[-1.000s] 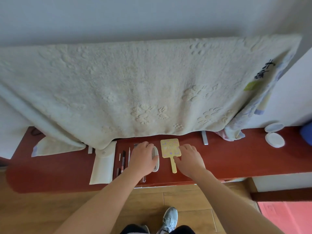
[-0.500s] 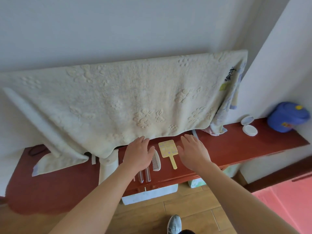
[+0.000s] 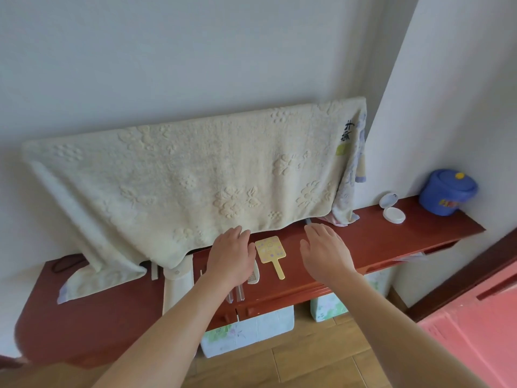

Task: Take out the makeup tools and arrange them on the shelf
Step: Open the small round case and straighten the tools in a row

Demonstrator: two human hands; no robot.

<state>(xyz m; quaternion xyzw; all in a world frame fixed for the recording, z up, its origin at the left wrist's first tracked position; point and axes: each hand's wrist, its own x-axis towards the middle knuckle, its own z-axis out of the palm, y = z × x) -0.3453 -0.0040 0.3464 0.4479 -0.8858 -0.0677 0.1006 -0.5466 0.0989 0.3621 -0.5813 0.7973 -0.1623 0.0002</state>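
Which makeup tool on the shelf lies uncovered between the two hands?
The yellow square-faced hand mirror; the white comb is partly hidden by the left hand, the clear tubes by its wrist.

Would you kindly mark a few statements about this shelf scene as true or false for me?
The yellow square hand mirror lies on the red-brown wooden shelf between the left hand and right hand. True.
The right hand grips the mirror's handle. False: it is open, holding nothing.
The blue lidded plastic tub stands at the shelf's left end. False: it stands at the right end.
The cream embossed towel hangs above the shelf. True.
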